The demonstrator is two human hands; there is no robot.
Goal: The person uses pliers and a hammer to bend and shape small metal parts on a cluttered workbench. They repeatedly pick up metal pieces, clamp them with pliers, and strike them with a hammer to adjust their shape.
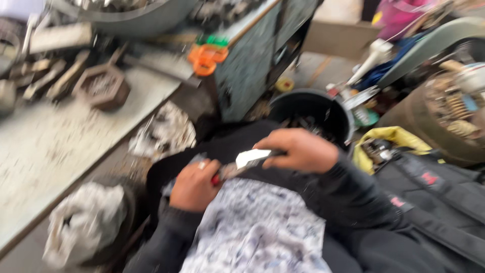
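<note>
The picture is blurry. The 2 hands meet over the person's lap. The right hand point(302, 150) is curled around one end of a small pale metal piece point(248, 157). The piece sticks out from under its fingers toward the left hand point(194, 184). The left hand is closed on a small tool with a red handle point(216, 178), and the tip of the tool touches the metal piece. The piece lies between the 2 hands, just above a white and blue patterned cloth point(257, 227) spread on the lap.

A black bucket point(331, 114) sits just behind the right hand. On the left is a grey table point(60, 146) with a rusty six-sided metal part point(102, 87) on it. An orange plastic thing point(204, 58) hangs near the far end of the table. A crumpled grey bag point(83, 225) lies low on the left. A yellow cloth point(391, 136) and a black bag point(439, 187) lie on the right, near a rusty machine point(449, 116)
</note>
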